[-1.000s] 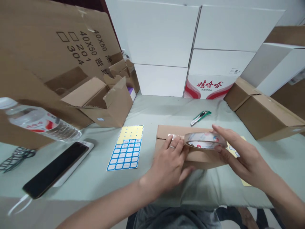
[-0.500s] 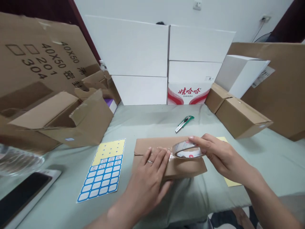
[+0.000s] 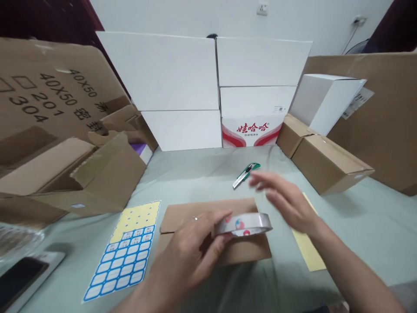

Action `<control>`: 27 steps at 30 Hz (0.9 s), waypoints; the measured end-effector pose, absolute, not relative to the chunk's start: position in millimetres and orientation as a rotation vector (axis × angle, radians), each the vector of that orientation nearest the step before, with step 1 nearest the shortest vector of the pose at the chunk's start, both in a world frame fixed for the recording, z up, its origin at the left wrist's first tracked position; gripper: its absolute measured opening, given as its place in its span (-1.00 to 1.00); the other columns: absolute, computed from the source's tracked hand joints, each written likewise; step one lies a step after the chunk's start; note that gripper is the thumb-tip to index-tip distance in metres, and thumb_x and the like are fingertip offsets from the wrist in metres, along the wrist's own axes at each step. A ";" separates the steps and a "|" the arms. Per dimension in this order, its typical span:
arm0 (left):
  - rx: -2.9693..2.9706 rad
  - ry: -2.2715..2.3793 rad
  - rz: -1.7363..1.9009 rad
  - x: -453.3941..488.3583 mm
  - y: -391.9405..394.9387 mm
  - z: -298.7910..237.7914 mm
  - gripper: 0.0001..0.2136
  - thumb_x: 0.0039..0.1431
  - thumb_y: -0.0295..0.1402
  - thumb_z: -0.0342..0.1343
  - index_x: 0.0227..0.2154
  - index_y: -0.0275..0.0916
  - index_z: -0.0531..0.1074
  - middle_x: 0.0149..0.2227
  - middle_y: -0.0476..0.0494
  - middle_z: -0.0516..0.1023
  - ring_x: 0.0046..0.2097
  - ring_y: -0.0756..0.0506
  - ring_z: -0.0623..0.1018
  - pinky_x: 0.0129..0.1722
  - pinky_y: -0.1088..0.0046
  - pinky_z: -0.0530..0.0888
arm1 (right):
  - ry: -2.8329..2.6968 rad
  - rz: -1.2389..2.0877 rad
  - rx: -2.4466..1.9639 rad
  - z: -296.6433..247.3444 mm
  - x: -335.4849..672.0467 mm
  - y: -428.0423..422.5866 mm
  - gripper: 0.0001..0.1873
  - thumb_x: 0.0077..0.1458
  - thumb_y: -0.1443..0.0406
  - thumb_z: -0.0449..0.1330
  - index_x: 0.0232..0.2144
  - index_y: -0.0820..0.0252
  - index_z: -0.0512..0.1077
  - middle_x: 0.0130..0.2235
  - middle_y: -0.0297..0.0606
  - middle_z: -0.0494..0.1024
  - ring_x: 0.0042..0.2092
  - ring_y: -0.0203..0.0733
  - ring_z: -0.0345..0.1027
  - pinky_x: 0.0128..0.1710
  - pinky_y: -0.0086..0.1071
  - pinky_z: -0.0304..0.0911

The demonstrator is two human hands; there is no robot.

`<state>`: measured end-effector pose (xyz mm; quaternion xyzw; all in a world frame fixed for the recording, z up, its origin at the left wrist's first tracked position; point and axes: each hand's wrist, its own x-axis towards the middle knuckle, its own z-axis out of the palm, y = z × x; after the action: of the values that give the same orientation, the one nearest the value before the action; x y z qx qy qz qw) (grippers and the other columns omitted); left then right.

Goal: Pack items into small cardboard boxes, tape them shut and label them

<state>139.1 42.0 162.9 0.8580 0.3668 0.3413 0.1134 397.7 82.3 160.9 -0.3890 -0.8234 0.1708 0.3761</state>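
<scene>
My left hand (image 3: 192,248) holds a roll of clear packing tape (image 3: 250,222) by its left side, thumb below and fingers above. Under it lies a small closed cardboard box (image 3: 249,252), partly hidden by that hand. Somewhat blurred, my right hand (image 3: 288,202) hangs in the air to the right of the roll, with fingers stretched out and nothing in them. Just beyond its fingertips, a green utility knife (image 3: 246,175) rests on the cloth, blade towards the lower left.
A sheet of blue-edged labels (image 3: 122,252) lies left of the box, and a yellow sheet (image 3: 309,248) lies right. A phone (image 3: 22,278) and a clear plastic item (image 3: 19,241) are far left. An open carton (image 3: 107,174), white boxes (image 3: 163,74) and brown boxes (image 3: 329,161) surround the table.
The tape roll has passed from my right hand to my left, which lay flat on the box before. My right hand has let go and lifted away towards the knife. The view has shifted slightly.
</scene>
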 end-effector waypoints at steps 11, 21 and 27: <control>2.254 1.089 1.199 142.1 43.2 154.1 -0.81 0.24 -0.44 0.02 -0.12 -0.16 0.41 -0.12 -0.19 0.49 -0.06 -0.12 0.50 -0.07 0.28 0.52 | -2.518 0.268 -1.532 72.1 430.3 241.4 -0.68 0.25 0.19 0.18 -0.04 0.27 0.42 -0.01 -0.12 0.48 -0.01 -0.10 0.41 0.01 -0.08 0.35; 2.101 1.058 1.173 142.5 52.8 163.5 -0.76 0.17 -0.35 0.21 -0.09 -0.12 0.57 0.07 -0.22 0.39 0.19 -0.19 0.30 0.26 0.07 0.27 | -2.366 1.068 -1.276 169.9 454.3 188.1 -0.48 0.09 0.03 0.28 0.02 0.19 0.46 -0.12 -0.09 0.58 -0.27 -0.18 0.42 -0.43 -0.41 0.30; 2.133 1.018 1.190 149.4 55.1 169.4 -0.77 0.13 -0.33 0.27 -0.13 -0.12 0.59 0.10 -0.21 0.42 0.27 -0.19 0.22 0.31 0.05 0.20 | -2.633 1.276 -0.926 193.3 406.2 195.7 -0.66 0.07 0.21 0.32 -0.07 0.12 0.57 -0.10 -0.16 0.61 -0.14 -0.13 0.48 -0.16 -0.32 0.39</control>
<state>149.4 55.1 169.4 0.7815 0.3729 0.4361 0.2449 406.2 195.7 193.3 -0.3014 -0.8575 0.4154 0.0363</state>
